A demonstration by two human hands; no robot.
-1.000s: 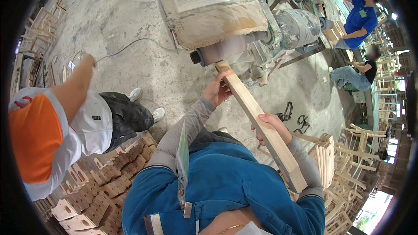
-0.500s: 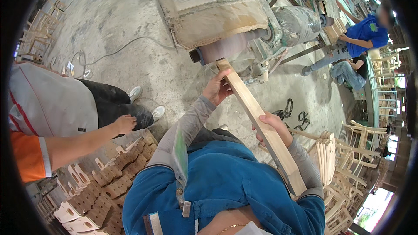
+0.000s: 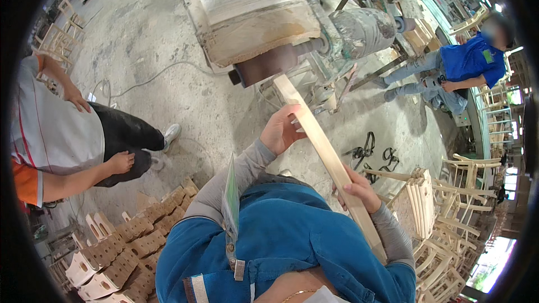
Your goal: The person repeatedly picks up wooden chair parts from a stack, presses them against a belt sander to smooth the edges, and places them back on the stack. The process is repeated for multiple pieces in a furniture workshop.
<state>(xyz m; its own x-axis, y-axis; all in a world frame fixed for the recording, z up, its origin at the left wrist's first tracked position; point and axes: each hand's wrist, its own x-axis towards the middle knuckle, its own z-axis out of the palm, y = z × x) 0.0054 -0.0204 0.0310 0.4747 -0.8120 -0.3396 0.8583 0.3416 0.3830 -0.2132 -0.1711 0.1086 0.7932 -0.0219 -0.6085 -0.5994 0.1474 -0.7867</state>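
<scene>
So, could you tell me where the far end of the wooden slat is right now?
In the head view, the wooden slat, held in both hands, points up-centre, its far end at the sanding drum, just above the left hand.

Bare concrete floor (image 3: 185, 106) left of the plank (image 3: 325, 151); sanding drum (image 3: 264, 67) blocks ahead, stacked wooden parts (image 3: 421, 202) crowd right, co-worker's hand (image 3: 120, 163) near left.

Dusty concrete floor (image 3: 185, 106) carries the sanding machine (image 3: 292, 28). A cable (image 3: 163, 73) snakes across it (grey, thin). Wooden blocks (image 3: 123, 247) and black straps (image 3: 373, 154) also lie there.
</scene>
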